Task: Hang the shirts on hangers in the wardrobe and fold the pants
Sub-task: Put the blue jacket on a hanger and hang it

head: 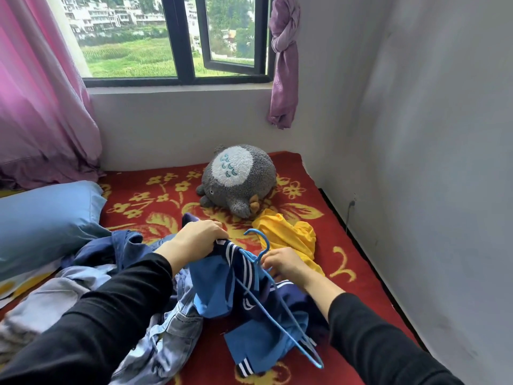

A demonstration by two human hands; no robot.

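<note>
Left hand (198, 240) gripping blue striped shirt (219, 290), right hand (280, 263) holding blue hanger (266, 240), yellow garment (288, 237) at one o'clock, plush toy (238, 179) at twelve, on bed (341, 234)

You had no words or numbers to read here. The small white emblem (248, 304) on the blue shirt (213, 287) was too blurred to make out as any brand.

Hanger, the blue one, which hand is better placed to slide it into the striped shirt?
Right: the right hand holds the hanger near its hook, while the left hand grips the shirt.
</note>
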